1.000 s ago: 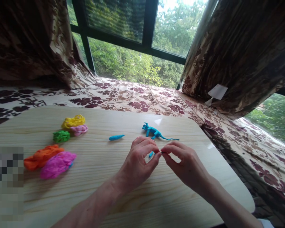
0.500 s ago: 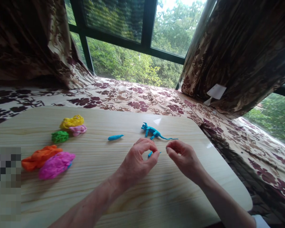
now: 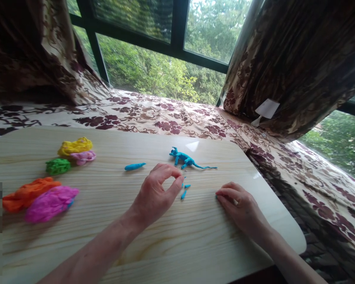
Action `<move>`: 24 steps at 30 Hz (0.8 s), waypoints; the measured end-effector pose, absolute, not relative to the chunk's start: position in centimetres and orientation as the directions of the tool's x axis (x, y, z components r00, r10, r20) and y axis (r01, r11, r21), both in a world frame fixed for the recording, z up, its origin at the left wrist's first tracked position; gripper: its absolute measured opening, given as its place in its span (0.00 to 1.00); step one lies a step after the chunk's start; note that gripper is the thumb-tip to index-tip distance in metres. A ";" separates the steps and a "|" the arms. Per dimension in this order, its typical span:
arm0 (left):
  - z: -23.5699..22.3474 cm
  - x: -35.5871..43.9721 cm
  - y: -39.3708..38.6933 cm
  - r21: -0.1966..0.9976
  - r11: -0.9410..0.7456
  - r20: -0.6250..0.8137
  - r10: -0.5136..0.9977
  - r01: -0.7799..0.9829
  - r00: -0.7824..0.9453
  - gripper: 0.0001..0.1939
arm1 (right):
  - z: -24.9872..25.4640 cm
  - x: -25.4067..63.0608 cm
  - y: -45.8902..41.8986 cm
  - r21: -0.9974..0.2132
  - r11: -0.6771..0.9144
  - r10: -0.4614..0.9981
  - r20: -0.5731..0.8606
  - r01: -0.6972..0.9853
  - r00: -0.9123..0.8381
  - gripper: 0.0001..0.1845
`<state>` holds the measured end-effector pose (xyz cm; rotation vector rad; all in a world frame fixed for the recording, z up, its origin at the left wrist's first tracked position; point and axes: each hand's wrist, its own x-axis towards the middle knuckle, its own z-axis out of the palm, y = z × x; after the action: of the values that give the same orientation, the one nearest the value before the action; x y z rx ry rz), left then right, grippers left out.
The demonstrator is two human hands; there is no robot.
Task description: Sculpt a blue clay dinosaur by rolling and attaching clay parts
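My left hand point(image 3: 159, 191) is above the table with thumb and forefinger curled into a ring, their tips pressed together. A speck of blue shows at those tips; whether it is held or lies behind them I cannot tell. Small pointed pieces of blue modelling clay point(image 3: 184, 195) lie just beyond the fingertips. My right hand point(image 3: 239, 207), lower and to the right, pinches a tiny bit of blue clay close to the tabletop. Behind the hands stands a blue clay animal figure point(image 3: 184, 158) with horns, legs and a long thin tail. A blue clay roll point(image 3: 135, 167) lies left of it.
On the left of the wooden table point(image 3: 112, 236) lie clay lumps: yellow point(image 3: 75, 146), pale pink point(image 3: 83, 157), green point(image 3: 58, 167), orange point(image 3: 31, 193) and bright pink point(image 3: 51, 204). A small white lamp point(image 3: 266, 109) stands beyond, near curtains and windows.
My hands have moved apart: the right one went down and right, the left one shifted left. More of the small blue pieces now show between them. The view has shifted slightly.
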<state>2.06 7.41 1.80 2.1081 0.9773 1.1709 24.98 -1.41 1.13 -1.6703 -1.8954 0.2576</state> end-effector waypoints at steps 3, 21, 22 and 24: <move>1.8 2.0 7.5 0.728 -0.592 0.482 0.800 0.344 0.357 0.04 | 1.7 25.1 -2.2 -0.349 0.218 0.948 0.299 0.911 -0.113 0.11; 1.5 2.1 7.8 0.719 -0.572 0.473 0.819 0.396 0.324 0.05 | 1.4 24.5 -5.0 -0.067 0.293 0.943 0.186 0.954 -0.277 0.30; 1.4 2.1 7.8 0.717 -0.573 0.476 0.818 0.397 0.322 0.05 | 1.5 24.6 -4.8 -0.073 0.277 0.948 0.183 0.958 -0.261 0.30; 1.3 2.0 7.9 0.714 -0.573 0.480 0.819 0.403 0.314 0.05 | 1.4 24.9 -4.6 -0.070 0.241 0.955 0.197 0.968 -0.224 0.29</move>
<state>2.05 7.87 1.33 2.1177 1.0798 1.1839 24.92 -4.63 1.42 -1.8188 -2.3109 -0.0993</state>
